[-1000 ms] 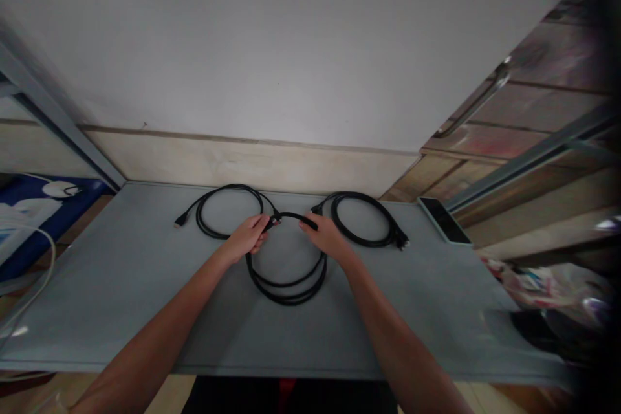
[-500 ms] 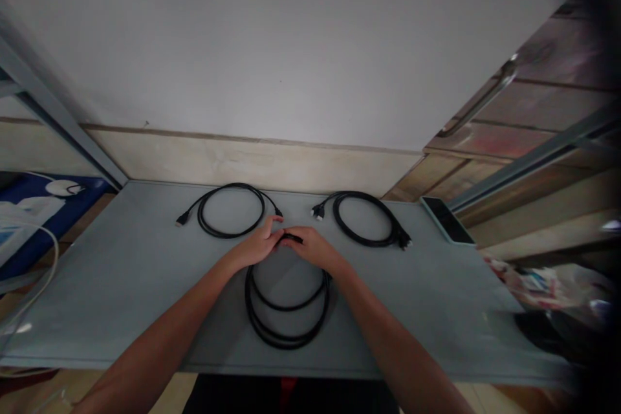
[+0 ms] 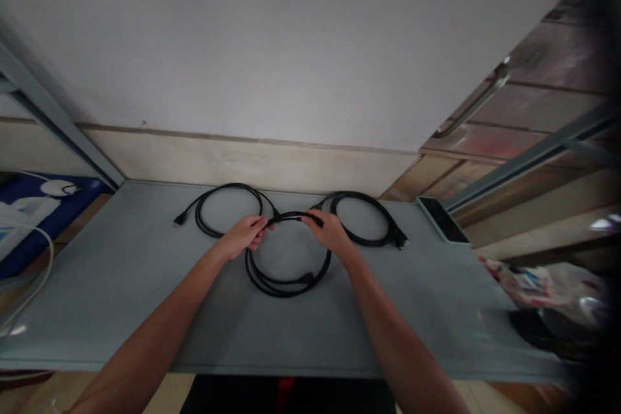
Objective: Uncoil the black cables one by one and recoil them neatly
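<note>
A black cable [image 3: 286, 293] lies in a loose coil at the middle of the grey table [image 3: 121, 284], with one plug end resting inside the loop. My left hand [image 3: 245, 233] is closed on the upper left of this coil. Across from it, my right hand [image 3: 327, 229] grips the upper right, near a plug. Between the hands the strands arch together. Behind to the left is a second coiled black cable [image 3: 204, 228], and behind to the right a third coiled black cable [image 3: 366, 242], close to my right hand.
A phone [image 3: 444, 220] lies at the table's back right. A wall [image 3: 272, 65] rises behind the table. Metal posts stand at both sides. A white cord [image 3: 46, 265] hangs at the left, by a blue surface [image 3: 92, 191]. Plastic bags [image 3: 557, 284] are at the right.
My hands have moved apart, with cable strands now stretched between them. The held coil has shifted away from me, toward the back, and its plug end now shows inside the loop.
</note>
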